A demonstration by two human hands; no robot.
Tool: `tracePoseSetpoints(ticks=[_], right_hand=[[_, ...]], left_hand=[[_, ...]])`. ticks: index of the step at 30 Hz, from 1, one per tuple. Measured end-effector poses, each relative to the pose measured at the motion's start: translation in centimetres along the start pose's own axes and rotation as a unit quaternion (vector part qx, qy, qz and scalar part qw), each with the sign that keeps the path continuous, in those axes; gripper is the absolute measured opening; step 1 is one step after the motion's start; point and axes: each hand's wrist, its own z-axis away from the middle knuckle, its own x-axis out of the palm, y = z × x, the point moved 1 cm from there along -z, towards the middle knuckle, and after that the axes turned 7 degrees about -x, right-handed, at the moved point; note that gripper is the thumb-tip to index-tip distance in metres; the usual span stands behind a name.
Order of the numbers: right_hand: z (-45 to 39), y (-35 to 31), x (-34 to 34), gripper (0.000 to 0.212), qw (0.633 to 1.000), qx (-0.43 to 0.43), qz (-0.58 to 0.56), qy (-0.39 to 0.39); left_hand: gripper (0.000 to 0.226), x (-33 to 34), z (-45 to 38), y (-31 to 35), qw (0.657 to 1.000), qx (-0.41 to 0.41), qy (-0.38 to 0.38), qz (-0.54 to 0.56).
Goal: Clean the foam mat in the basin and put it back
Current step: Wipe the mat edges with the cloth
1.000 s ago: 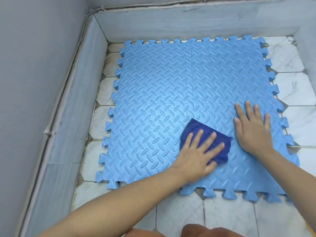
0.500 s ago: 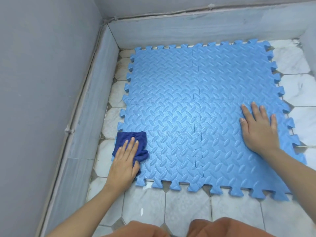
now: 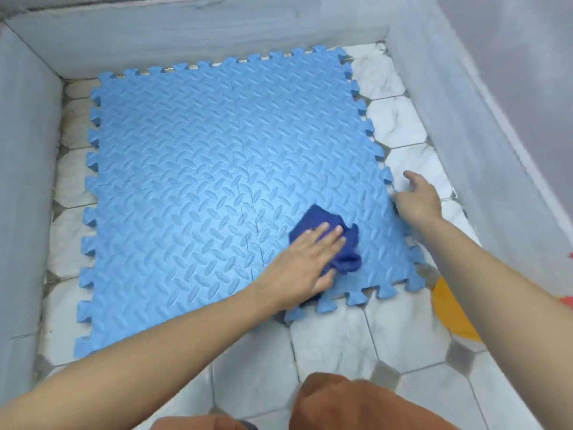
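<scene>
A: mat position?
B: foam mat [image 3: 217, 181] flat on tiled basin floor [image 3: 338, 346], fills centre and left of frame
A: hands?
B: left hand [image 3: 305, 262] lower centre, fingers together, flat, pressing dark blue cloth [image 3: 338, 240] onto mat. right hand [image 3: 417, 198] centre right at mat's right edge, grip unclear

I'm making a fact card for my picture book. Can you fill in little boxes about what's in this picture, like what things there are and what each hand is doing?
Place: tiled basin floor with low grey walls
Mat: light blue foam mat, puzzle edges, lying flat
Cloth: dark blue cloth on the mat, near its front right corner
Left hand: left hand flat on the cloth, pressing it down
Right hand: right hand at the mat's right edge, fingers open
Other: orange-yellow thing at the right, partly hidden
</scene>
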Motion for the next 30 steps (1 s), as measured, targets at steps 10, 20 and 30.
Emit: tracePoseSetpoints(ticks=[10, 20, 30], right_hand=[[0.7, 2.3, 3.4, 0.039, 0.980, -0.160, 0.054, 0.102], [1.3, 4.0, 1.8, 0.053, 0.983, -0.093, -0.014, 0.159], [1.6, 5.2, 2.0, 0.046, 0.974, -0.040, -0.093, 0.204]], left_hand=[[0.063, -0.3, -5.2, -7.1, 0.988, -0.110, -0.011, -0.112], [0.052, -6.4, -10.5, -18.4, 0.928, -0.361, 0.076, -0.057], [0.056, -0.9, -21.5, -5.4, 0.991, -0.110, -0.003, -0.079]])
